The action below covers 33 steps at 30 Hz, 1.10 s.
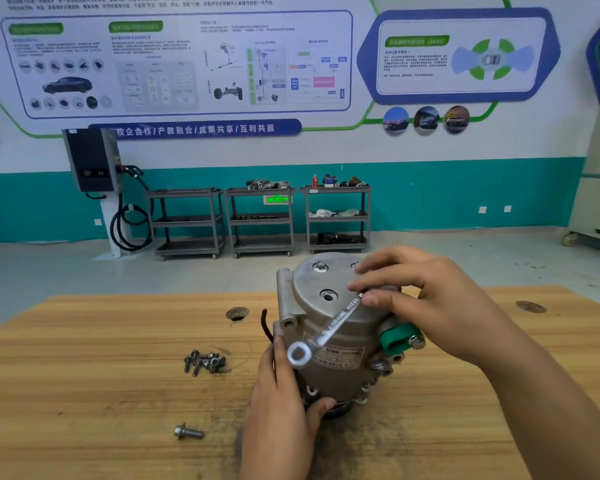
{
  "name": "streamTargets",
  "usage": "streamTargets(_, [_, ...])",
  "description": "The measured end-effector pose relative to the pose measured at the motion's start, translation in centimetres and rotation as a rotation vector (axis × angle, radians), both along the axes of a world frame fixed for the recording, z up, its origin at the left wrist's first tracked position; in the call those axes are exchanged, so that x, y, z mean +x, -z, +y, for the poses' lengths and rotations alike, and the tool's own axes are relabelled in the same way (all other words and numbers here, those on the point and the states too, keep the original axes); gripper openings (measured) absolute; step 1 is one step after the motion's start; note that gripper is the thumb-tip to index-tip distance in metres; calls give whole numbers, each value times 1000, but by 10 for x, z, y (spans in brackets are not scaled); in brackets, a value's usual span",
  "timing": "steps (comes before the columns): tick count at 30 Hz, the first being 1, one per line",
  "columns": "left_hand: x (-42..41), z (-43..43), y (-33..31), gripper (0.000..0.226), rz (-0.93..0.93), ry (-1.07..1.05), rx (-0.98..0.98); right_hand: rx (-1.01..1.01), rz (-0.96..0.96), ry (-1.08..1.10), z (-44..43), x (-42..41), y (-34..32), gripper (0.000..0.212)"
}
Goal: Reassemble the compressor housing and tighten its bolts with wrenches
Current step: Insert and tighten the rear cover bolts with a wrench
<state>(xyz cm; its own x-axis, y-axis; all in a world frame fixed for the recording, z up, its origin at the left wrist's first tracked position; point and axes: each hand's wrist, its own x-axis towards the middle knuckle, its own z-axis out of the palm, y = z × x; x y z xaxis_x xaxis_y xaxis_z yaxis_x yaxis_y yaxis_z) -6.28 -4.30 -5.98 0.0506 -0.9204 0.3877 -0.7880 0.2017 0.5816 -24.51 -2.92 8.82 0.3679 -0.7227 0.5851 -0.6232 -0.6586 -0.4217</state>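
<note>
A grey metal compressor housing [329, 320] stands upright on the wooden workbench [118, 393], with a green fitting [397, 337] on its right side. One bolt [321, 266] sits in the top cover. My left hand [281, 403] grips the lower left of the housing, thumb on its base. My right hand [426, 299] pinches one end of a silver combination wrench [326, 332] above the cover; the wrench's ring end hangs free at the front left.
Several loose bolts [205, 362] lie in a pile left of the housing, and a single bolt [189, 432] lies nearer me. The bench has round holes [237, 313]. Three grey carts [260, 220] and a wall charger [90, 161] stand beyond.
</note>
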Motion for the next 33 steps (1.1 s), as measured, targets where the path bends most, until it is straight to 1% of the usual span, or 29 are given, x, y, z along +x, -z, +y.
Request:
streamTargets(2, [-1, 1, 0, 108, -28, -14, -15, -47, -23, 65, -5, 3, 4, 19])
streamTargets(5, [-2, 2, -1, 106, -51, -18, -26, -119, -55, 155, -10, 7, 10, 26])
streamTargets(9, [-3, 2, -2, 105, -56, -18, -24, -105, -93, 185, -14, 7, 15, 30])
streamTargets(12, [-3, 1, -1, 106, -42, -15, -34, -121, -35, 199, -15, 7, 13, 22])
streamTargets(13, [-3, 1, -1, 106, -34, -14, -36, -127, -9, 214, -15, 6, 12, 22])
streamTargets(17, [-2, 1, 2, 107, -15, -11, -35, -122, 116, 257, -14, -3, 8, 35])
streamTargets(20, [-1, 1, 3, 107, -7, -12, -36, -89, 234, 262, -16, -3, 9, 52])
streamTargets(21, [-1, 0, 3, 107, -5, -10, -37, -88, 249, 272, -17, -3, 9, 55])
streamTargets(25, [-1, 1, 3, 107, 2, -5, -41, -169, 252, 354, -20, -5, 11, 48])
streamTargets(26, [-1, 1, 3, 107, 1, -6, -42, -176, 267, 357, -20, -7, 11, 50])
streamTargets(29, [-1, 0, 3, 108, 6, -1, -44, -154, 354, 283, -21, -10, 11, 70])
streamTargets(30, [-1, 0, 3, 107, 6, 1, -45, -144, 361, 263, -21, -9, 11, 68])
streamTargets(33, [-1, 0, 4, 106, 6, 4, -54, -116, 299, 246, -22, -10, 9, 50])
